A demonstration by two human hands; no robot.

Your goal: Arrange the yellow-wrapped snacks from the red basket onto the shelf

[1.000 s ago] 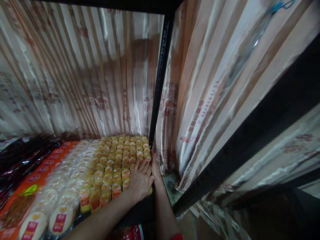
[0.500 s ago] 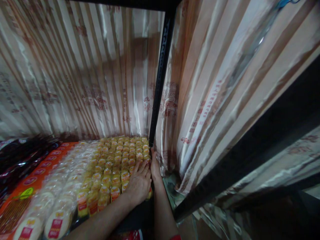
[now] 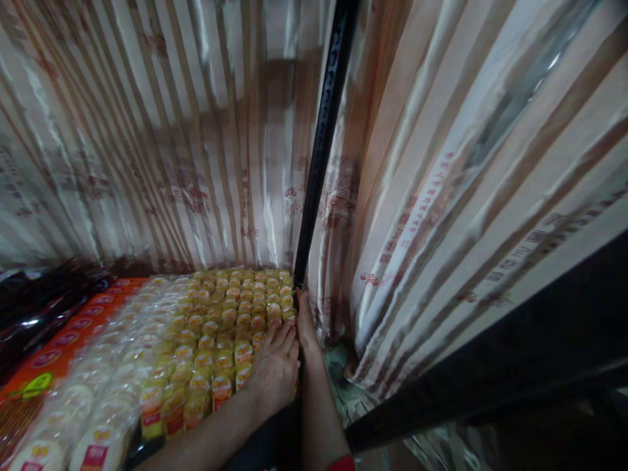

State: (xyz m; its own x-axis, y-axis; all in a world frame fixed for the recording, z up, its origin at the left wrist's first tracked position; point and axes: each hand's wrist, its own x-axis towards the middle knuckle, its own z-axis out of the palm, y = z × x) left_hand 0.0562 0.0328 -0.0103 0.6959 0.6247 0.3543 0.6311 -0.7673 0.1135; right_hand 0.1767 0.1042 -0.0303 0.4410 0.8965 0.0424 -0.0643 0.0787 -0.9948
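Many small yellow packaged cakes (image 3: pixel 220 327) stand in tight rows on a shelf, in clear wrappers with red and white labels. My left hand (image 3: pixel 273 366) lies palm down over the right-hand rows, its fingers stretched forward and nothing gripped. Along the right edge of the block, beside the black post, my right hand (image 3: pixel 306 324) stands on its side with fingers extended. Its palm faces the cakes; its fingertips are partly hidden near the foot of the post.
Left of the cakes run rows of round white packaged biscuits (image 3: pixel 101 441), an orange packet strip (image 3: pixel 69 337) and dark shiny packages (image 3: pixel 34 314). Behind hangs a pleated printed curtain (image 3: pixel 220 131). A black slotted post (image 3: pixel 321 150) rises at the corner; a dark shelf bar (image 3: pixel 490 366) crosses the right.
The view has shifted closer and slightly tilted. My hands keep nearly the same place at the right edge of the cakes.
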